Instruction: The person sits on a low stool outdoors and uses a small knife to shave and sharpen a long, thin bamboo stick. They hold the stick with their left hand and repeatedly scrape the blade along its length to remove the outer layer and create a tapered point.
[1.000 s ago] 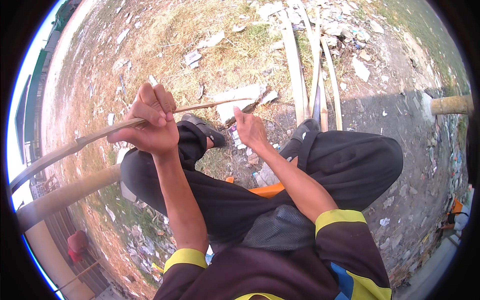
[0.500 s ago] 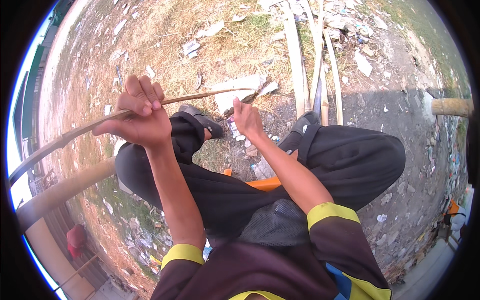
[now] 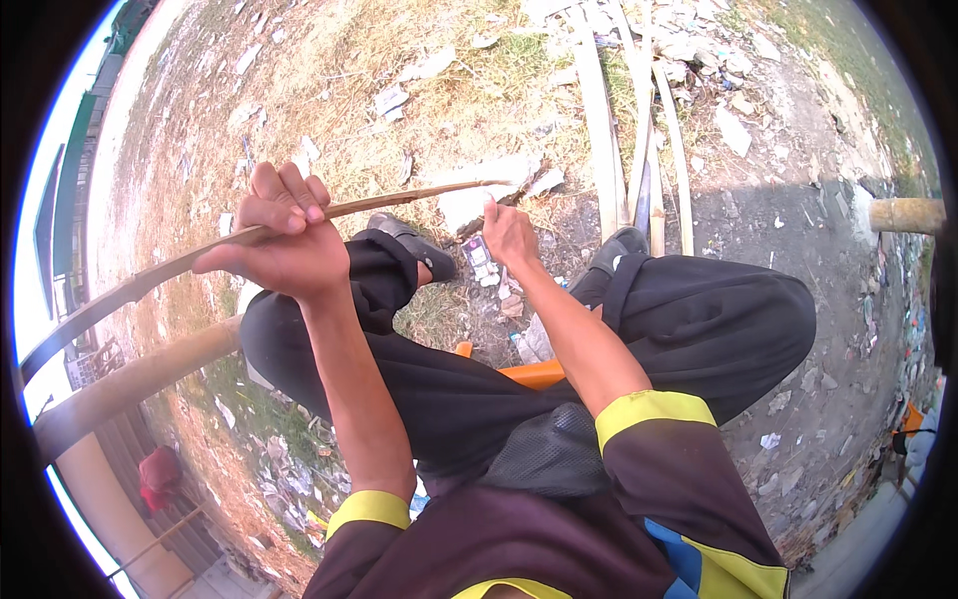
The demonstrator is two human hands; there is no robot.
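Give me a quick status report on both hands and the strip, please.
Left hand holding bamboo strip; right hand near its thin tip, contact unclear; pale slats ahead, clear of it.

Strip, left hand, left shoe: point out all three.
Strip (image 3: 384, 201): head view, on the stretch between the two hands.
Left hand (image 3: 302, 262): head view, on the palm.
Left shoe (image 3: 413, 240): head view, on the dark upper.

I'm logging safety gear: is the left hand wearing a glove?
No: the left hand, holding the long thin strip, shows bare skin.
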